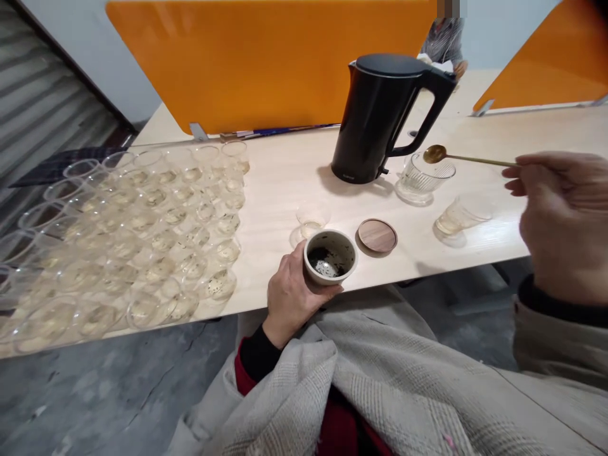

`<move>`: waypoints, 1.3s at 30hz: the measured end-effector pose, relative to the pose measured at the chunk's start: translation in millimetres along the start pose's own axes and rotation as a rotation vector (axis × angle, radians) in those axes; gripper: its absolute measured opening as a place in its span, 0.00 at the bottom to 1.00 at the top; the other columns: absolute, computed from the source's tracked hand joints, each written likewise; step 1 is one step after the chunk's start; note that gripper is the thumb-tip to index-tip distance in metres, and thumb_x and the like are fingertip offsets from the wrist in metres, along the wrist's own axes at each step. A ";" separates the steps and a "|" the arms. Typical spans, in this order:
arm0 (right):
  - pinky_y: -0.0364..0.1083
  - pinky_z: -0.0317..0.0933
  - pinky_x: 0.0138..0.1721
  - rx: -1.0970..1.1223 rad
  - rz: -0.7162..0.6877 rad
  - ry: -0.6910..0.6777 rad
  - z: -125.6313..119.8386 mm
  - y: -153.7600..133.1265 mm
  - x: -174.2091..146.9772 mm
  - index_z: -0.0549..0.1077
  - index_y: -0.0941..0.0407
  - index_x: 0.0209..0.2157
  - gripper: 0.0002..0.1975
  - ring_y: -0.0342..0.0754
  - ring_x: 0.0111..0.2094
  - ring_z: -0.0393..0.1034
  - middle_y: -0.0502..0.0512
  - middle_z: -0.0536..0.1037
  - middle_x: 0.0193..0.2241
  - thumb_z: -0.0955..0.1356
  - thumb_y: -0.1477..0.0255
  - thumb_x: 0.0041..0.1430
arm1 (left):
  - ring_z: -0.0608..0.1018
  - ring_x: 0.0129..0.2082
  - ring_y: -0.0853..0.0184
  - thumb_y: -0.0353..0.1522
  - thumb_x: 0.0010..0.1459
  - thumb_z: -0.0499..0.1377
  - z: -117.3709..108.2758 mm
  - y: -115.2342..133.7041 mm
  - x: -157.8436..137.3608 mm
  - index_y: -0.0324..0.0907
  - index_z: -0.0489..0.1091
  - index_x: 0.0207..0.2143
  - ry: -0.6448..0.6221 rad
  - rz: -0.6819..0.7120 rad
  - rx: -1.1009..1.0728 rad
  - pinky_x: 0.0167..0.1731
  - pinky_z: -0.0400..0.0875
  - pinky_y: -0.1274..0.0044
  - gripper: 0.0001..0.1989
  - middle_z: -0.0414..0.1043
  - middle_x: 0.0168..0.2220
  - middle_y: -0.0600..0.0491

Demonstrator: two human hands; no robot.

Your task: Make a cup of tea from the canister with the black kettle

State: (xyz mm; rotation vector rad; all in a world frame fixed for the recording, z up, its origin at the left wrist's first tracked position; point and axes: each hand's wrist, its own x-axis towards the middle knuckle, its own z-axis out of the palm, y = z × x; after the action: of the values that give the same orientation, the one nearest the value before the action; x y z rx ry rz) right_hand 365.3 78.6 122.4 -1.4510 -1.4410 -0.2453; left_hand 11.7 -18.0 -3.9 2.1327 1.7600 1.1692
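One cup [344,249], centre of head view, dark flakes inside; left hand [292,291] grasps it, wrapped round its left and lower sides. Spoon [468,159], upper right, handle end pinched by right hand [563,202], spoon's bowl left of that hand, seen over ribbed glass [418,183]. Wooden disc [377,235] just right of cup. Kettle [375,120] above disc. Many clear tumblers [164,240], left side.

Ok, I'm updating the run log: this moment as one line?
left hand: holding pale cup, dark bits inside | right hand: holding gold spoon, raised | wooden disc: on table, beside cup | black kettle: on table
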 end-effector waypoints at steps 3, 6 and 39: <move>0.52 0.74 0.37 0.145 -0.056 -0.029 -18.7 -43.7 -25.0 0.85 0.53 0.42 0.08 0.52 0.34 0.81 0.59 0.84 0.34 0.72 0.68 0.65 | 0.84 0.51 0.50 0.55 0.51 0.75 -0.2 0.0 0.4 0.46 0.55 0.71 0.002 0.022 0.002 0.48 0.82 0.61 0.55 0.80 0.56 0.42; 0.51 0.71 0.35 0.137 -0.214 -0.287 -25.7 -73.2 -39.4 0.83 0.48 0.38 0.06 0.50 0.33 0.79 0.53 0.83 0.33 0.71 0.68 0.70 | 0.83 0.52 0.50 0.57 0.51 0.74 -0.9 0.0 0.6 0.44 0.55 0.71 0.007 0.038 0.002 0.48 0.82 0.61 0.56 0.79 0.56 0.41; 0.41 0.65 0.30 0.496 -0.009 -0.837 28.3 -102.2 -17.8 0.84 0.56 0.35 0.05 0.39 0.28 0.72 0.49 0.82 0.28 0.75 0.70 0.64 | 0.82 0.54 0.50 0.62 0.54 0.70 -0.9 0.6 -1.0 0.43 0.55 0.72 -0.029 0.011 -0.026 0.51 0.82 0.59 0.55 0.78 0.58 0.40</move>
State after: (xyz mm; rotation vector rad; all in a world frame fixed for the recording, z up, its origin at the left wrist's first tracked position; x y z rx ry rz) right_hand 261.9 63.1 147.6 -1.1601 -1.9725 0.7577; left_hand 11.6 -19.3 -3.4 2.1361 1.7147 1.1514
